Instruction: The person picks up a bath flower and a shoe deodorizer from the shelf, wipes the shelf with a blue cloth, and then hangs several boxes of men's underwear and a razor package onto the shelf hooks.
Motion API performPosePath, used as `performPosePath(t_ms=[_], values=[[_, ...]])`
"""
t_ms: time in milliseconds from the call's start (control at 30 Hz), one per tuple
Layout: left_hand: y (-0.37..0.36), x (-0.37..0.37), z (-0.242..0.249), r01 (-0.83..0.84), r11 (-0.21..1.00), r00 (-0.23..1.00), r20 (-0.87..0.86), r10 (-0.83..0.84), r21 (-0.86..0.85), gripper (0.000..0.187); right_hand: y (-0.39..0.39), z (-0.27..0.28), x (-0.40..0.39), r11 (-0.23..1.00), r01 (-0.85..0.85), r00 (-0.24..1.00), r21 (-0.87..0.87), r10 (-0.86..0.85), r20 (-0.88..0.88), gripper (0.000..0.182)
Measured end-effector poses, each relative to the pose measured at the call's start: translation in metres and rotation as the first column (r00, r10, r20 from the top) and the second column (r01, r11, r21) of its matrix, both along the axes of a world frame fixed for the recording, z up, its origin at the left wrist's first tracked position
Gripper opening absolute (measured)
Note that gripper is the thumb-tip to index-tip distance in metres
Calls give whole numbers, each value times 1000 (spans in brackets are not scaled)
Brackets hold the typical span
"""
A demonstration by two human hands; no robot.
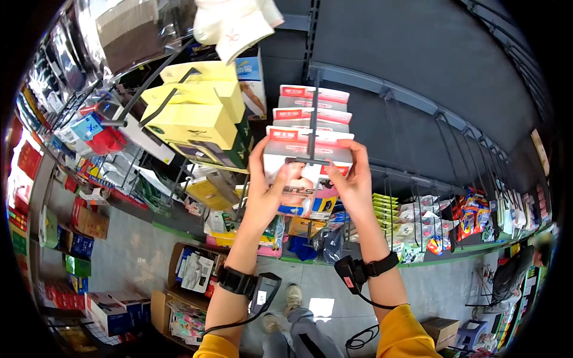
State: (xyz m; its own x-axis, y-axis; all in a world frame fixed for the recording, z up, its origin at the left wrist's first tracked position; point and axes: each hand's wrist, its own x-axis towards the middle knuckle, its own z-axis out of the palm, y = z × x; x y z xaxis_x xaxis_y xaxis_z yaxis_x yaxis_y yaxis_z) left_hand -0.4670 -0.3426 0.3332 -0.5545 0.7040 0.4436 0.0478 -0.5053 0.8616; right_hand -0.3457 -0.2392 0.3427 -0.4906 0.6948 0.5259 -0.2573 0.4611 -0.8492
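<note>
Both hands grip the front underwear box [298, 149], a white and red pack with a torso picture and partly covered lettering. It hangs on a dark display hook [313, 119] that runs over its top. My left hand [265, 188] wraps the left edge, thumb on the front face. At the right edge, my right hand [353, 182] is closed the same way, its thumb near the hook's tip. Two or more like boxes [311, 113] hang behind on the hook. The box's lower part is partly covered by my thumbs.
Yellow boxes [197, 113] hang close on the left, with bare metal hooks [158, 107] jutting out. White socks [236, 27] hang above. Snack-like colourful packets [471, 215] hang lower right. Open cartons [194, 268] stand on the floor at left. A person [513, 271] is at far right.
</note>
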Motion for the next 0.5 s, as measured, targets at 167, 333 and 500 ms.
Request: performPosePath(t_ms=[167,333,500], values=[[-9,8,-2,-213,977,956,-210,204,-24,55,-7,6,10,998,24,998,-64,-20,60,38],[-26,39,-24,-466,882,838,-353,415,-68,65,-21,-4,25,999,37,999,22,-38,39,35],[-89,79,-39,-433,901,890,-169,424,-16,50,-65,-34,64,898,409,902,161,-424,77,11]])
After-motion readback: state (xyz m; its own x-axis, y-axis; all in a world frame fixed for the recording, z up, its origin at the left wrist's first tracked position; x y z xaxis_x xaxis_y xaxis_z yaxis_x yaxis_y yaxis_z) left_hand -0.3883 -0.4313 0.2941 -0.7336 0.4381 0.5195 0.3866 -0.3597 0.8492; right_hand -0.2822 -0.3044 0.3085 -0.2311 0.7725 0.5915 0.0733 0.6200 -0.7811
